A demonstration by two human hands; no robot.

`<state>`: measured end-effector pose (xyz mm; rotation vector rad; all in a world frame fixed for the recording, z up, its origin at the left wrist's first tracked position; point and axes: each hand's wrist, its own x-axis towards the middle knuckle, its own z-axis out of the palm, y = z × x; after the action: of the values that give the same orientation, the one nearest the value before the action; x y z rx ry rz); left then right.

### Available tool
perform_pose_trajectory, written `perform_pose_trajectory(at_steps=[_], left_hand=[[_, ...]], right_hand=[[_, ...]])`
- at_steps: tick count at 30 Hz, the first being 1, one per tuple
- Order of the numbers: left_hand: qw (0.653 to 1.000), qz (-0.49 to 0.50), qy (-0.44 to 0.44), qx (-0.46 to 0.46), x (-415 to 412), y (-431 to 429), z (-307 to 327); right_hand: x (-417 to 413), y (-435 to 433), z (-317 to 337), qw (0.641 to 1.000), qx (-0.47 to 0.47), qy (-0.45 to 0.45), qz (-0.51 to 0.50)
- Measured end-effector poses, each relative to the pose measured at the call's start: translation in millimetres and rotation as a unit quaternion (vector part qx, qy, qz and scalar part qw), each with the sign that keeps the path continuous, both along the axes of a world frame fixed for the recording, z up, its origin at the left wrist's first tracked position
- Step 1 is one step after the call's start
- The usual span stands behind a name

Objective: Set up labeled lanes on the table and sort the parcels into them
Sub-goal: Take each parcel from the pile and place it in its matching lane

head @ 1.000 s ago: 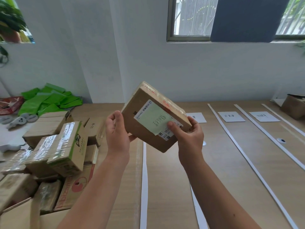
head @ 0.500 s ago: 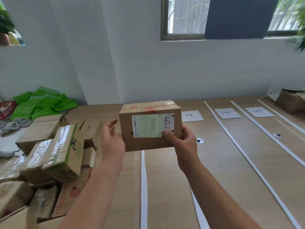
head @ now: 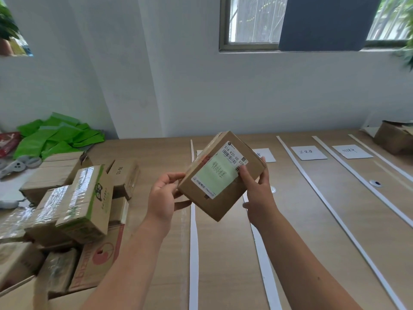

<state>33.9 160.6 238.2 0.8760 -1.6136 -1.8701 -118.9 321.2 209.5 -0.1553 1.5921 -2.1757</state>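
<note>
Parcel (head: 220, 175) in hands (head: 164, 195) (head: 257, 193), long axis aslant toward upper right.

Head view: I hold 1 tilted brown parcel (head: 223, 203) above the bench (head: 312, 220); left hand (head: 164, 195) grips its left edge, right hand (head: 259, 193) its right side, thumb on the green note (head: 214, 175). Other parcels (head: 78, 204) are piled left.

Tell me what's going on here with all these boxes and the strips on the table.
A person holds one cardboard parcel tilted above the table, left hand at its left end, right hand with fingers on its shipping label, which carries a green handwritten note. White strips divide the table into lanes, paper labels at their far ends. A pile of parcels waits on the left; one cardboard box sits far right.
</note>
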Motion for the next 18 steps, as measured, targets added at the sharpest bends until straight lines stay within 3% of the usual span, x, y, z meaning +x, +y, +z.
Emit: perform_pose_trajectory(at_steps=[3, 7, 11, 18], left_hand=[[0.997, -0.057, -0.048, 0.0, 0, -1, -4], [0.974, -0.169, -0.128, -0.076, -9, 2, -25], [0.966, -0.178, -0.17, -0.073, -10, 2, -57], [0.982, -0.161, -0.1, -0.012, -15, 5, -76]], right_hand=[[-7, 3, -1, 0.999, -0.021, -0.008, 0.046], [-3, 4, -13, 0.999, 0.031, -0.002, 0.029], [-3, 18, -32, 0.998, 0.046, -0.009, 0.049], [3, 27, -51, 0.991, 0.056, -0.017, 0.12]])
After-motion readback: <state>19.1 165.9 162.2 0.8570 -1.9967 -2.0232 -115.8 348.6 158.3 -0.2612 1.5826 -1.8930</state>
